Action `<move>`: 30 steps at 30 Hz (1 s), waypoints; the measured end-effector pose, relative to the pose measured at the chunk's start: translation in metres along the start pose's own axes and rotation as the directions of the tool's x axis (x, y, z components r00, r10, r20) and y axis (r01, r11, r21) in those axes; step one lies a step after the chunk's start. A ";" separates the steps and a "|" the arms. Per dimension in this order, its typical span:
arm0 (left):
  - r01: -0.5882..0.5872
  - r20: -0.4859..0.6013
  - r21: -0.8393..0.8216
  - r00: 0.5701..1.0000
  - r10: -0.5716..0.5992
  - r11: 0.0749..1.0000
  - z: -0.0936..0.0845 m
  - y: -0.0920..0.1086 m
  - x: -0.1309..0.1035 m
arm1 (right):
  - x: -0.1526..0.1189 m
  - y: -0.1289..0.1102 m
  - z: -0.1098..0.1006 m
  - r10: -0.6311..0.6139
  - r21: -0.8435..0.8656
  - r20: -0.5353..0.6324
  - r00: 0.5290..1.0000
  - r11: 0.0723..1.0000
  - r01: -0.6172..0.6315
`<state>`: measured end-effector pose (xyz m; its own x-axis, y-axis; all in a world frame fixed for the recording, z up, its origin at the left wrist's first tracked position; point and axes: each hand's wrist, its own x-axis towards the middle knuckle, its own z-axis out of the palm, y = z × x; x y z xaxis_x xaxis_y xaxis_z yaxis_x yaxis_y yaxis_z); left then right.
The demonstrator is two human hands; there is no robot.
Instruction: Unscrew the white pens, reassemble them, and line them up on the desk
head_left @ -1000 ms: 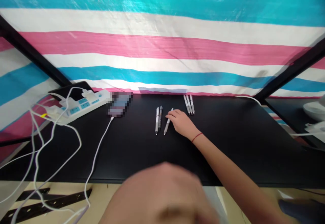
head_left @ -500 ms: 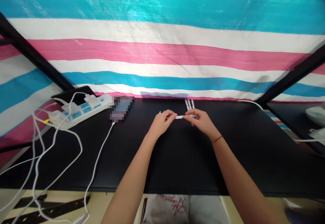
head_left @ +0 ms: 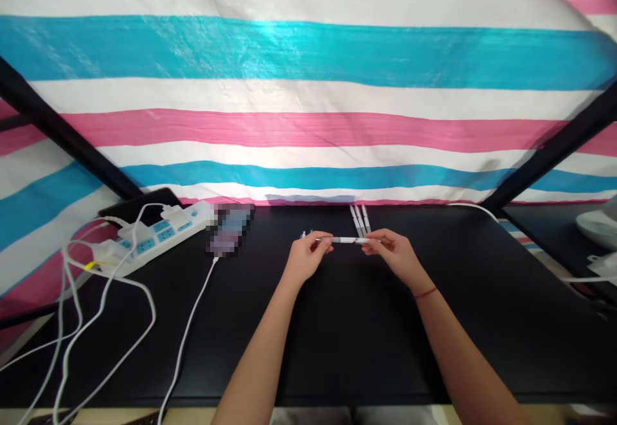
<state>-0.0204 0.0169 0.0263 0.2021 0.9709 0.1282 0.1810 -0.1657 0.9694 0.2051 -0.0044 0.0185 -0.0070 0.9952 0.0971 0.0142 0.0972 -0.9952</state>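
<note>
The left hand [head_left: 307, 258] and right hand [head_left: 399, 256] each pinch an end of 1 white-and-grey pen [head_left: 344, 240], level above the black table [head_left: 357, 341], probably because 2 grips keep it steady. Just beyond the right hand, 3 pens [head_left: 360, 220] lie side by side, apparently grouped to stay orderly. Small tips [head_left: 303, 235] show behind the left hand; what they belong to is mostly hidden. Farther left, a cable [head_left: 191, 322] meets a pixelated device [head_left: 230, 229], near a power strip [head_left: 168, 237], presumably for charging.
</note>
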 end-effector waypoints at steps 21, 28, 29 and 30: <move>0.060 -0.018 -0.144 0.998 -0.064 0.988 -0.006 -0.006 -0.013 | 0.000 -0.010 0.012 0.085 0.138 -0.045 0.995 0.987 -0.078; 0.052 -0.001 -0.187 0.999 -0.053 0.981 -0.002 0.000 -0.015 | 0.000 -0.015 0.009 0.025 0.085 -0.110 0.994 0.996 -0.015; 0.051 0.005 -0.178 0.999 -0.051 0.983 -0.002 0.000 -0.015 | 0.000 -0.014 0.008 0.034 0.053 -0.117 0.993 0.998 -0.028; 0.048 0.010 -0.168 0.999 -0.047 0.985 -0.002 -0.001 -0.015 | 0.001 -0.013 0.008 0.041 0.017 -0.115 0.993 0.999 -0.039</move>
<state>-0.0253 0.0029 0.0241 0.2029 0.9759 0.0802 0.0265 -0.0873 0.9958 0.1973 -0.0048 0.0310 0.1082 0.9925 0.0576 -0.0028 0.0582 -0.9983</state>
